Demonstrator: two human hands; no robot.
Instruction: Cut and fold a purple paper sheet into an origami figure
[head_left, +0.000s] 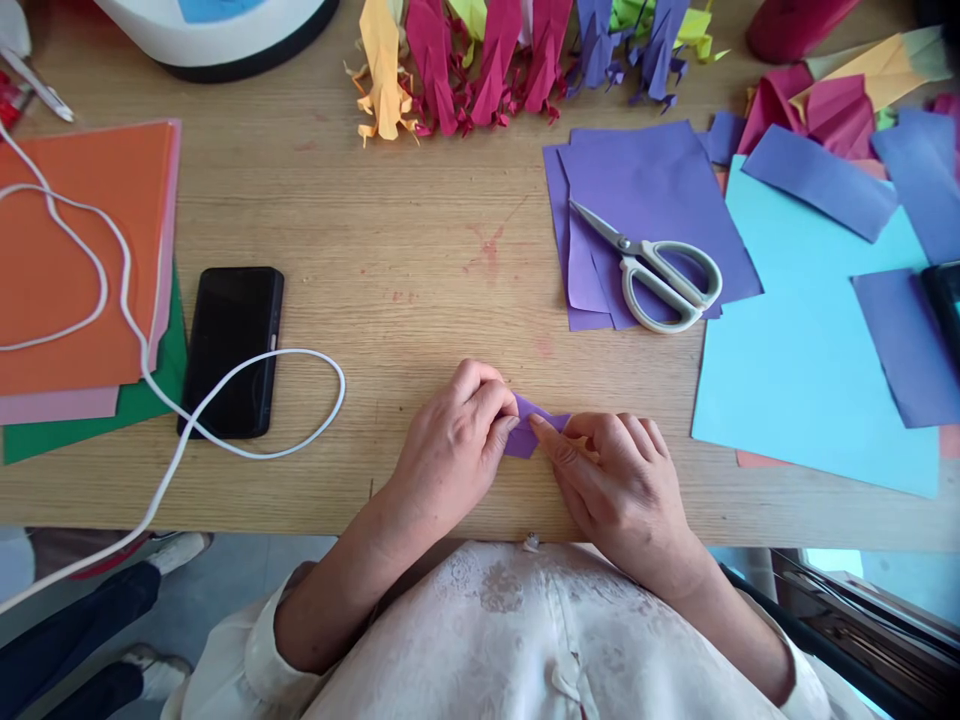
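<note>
A small folded piece of purple paper (523, 440) lies between my hands near the table's front edge. My left hand (461, 435) pinches its left side with thumb and fingers pressed together. On the right side, my right hand (619, 480) has its thumb and index finger closed on the same piece, and its other fingers are curled. Beyond my right hand, grey-handled scissors (634, 250) rest with their blades apart on several purple sheets (660, 170).
Folded paper figures (495, 70) line the back of the wooden table (337, 230). Right of the purple sheets are a light blue sheet (795, 350) and purple scraps (821, 180). At left lie a black phone (232, 340), a white cable (341, 400) and orange paper (75, 270). Someone's legs (82, 630) show below left.
</note>
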